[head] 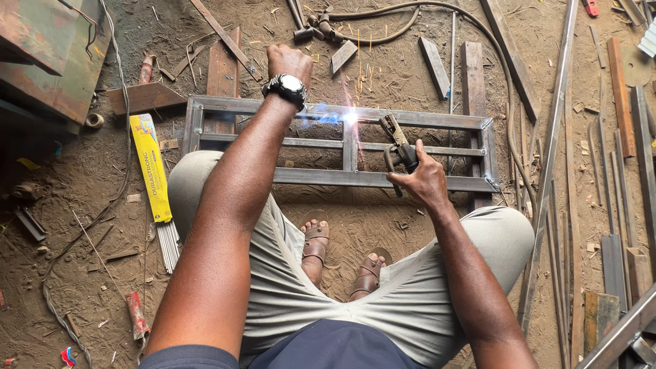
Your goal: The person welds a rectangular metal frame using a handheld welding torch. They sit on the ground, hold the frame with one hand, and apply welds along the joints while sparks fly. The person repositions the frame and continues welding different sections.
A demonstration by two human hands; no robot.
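Right now a bright white spark (350, 117) burns on the top bar of a grey metal frame (342, 178). That frame lies flat on the sandy floor (89, 205), just past the person's sandalled feet (342, 263). Blue smoke hangs beside the spark.

On the near side of the frame, the right hand (424, 181) is closed tight around a welding holder (398, 147). The holder points up toward the spark. The left hand (288, 63) reaches over the far bar of the frame and is raised above the floor past it, with its back to the camera, so its fingers are hidden and I cannot tell if it is open or closed. A black wrist watch (287, 87) sits on that arm, right above the frame's far bar.

Left of the frame lies a yellow box of welding rods (152, 167), with thin grey rods sticking out of its near end. Beyond the frame, a hose (383, 27) curls over the dirt near some flat metal scraps (434, 65). Right of the frame, many long metal bars (553, 157) lie side by side on the floor.
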